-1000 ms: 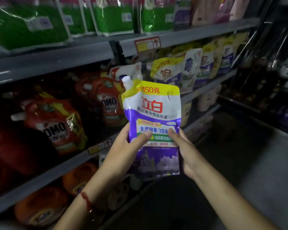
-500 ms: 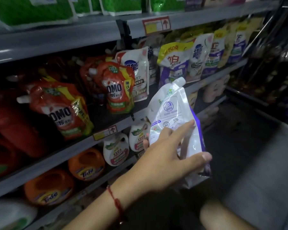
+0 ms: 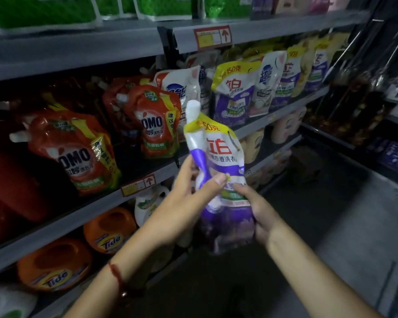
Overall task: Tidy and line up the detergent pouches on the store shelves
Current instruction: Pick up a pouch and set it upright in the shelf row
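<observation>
At 3 o'clock of the shelf (image 3: 124, 191), both hands, left hand (image 3: 189, 193) and right hand (image 3: 260, 212), grasp the purple pouch (image 3: 218, 161), now turned front-facing again, ready for shelving.

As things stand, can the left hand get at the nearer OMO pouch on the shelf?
Probably not yet. The left hand grips the purple pouch, as does the right hand. The OMO pouch stands unblocked at the shelf front, so reach looks fine once it lets go.

Purple-white pouch (image 3: 221, 171) with yellow top band, red-orange pouches (image 3: 78, 154), orange jugs (image 3: 108, 230), grey shelves (image 3: 78, 216).
</observation>
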Demonstrator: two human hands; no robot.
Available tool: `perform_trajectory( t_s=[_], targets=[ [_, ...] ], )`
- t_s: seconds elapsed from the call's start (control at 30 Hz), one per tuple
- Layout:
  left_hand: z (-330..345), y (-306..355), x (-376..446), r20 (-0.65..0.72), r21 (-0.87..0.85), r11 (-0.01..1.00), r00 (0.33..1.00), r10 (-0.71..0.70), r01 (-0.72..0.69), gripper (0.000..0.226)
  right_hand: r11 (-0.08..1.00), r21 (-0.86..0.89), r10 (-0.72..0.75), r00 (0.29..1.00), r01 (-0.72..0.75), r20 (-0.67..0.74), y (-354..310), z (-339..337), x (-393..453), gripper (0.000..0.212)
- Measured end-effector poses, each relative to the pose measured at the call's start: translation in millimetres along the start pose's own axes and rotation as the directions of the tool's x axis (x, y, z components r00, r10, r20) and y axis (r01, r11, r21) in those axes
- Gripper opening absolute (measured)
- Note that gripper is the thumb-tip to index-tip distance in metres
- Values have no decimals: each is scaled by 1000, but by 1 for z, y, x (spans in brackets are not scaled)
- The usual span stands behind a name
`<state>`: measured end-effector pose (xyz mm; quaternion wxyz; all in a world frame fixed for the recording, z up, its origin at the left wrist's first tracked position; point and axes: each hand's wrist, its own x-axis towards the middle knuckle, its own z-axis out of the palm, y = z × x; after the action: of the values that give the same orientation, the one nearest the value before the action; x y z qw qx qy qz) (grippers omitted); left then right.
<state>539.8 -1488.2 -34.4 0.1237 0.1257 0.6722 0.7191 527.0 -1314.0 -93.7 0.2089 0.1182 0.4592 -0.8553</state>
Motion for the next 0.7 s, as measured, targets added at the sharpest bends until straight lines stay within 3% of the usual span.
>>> perform_trajectory(
  t_s=[0.1, 0.2, 0.33, 0.43, 0.5, 0.57, 0.63, 0.7],
  targets=[
    [-8, -7, 10, -67, -173, 985, 997, -35, 23, 57, 977, -125, -180, 983, 174, -37, -11, 13, -5, 68],
    [-19, -17, 16, -151, -214, 975, 984, -92, 59, 45, 918, -300, -284, 958, 261, -33, -20, 25, -9, 51],
    [-32, -36, 21, -240, -370, 918, 941, -240, 140, 59, 719, -616, -364, 929, 322, 61, -27, 52, -20, 48],
    [-38, -46, 21, -195, -564, 802, 912, -361, 197, 52, 466, -820, -341, 922, 334, 182, -24, 80, -34, 73],
    [-38, -53, 20, -165, -639, 748, 917, -363, 181, 42, 152, -937, -318, 913, 315, 255, -17, 104, -45, 84],
    [-38, -58, 21, -164, -675, 723, 926, -340, 146, 38, -121, -930, -356, 859, 348, 368, -10, 120, -50, 83],
    [-37, -56, 22, -159, -703, 702, 936, -313, 115, 49, -156, -913, -395, 823, 376, 407, -10, 122, -45, 81],
    [-40, -48, 24, -123, -726, 675, 940, -317, 133, 44, -66, -924, -382, 846, 377, 373, -19, 116, -37, 79]
  ],
)
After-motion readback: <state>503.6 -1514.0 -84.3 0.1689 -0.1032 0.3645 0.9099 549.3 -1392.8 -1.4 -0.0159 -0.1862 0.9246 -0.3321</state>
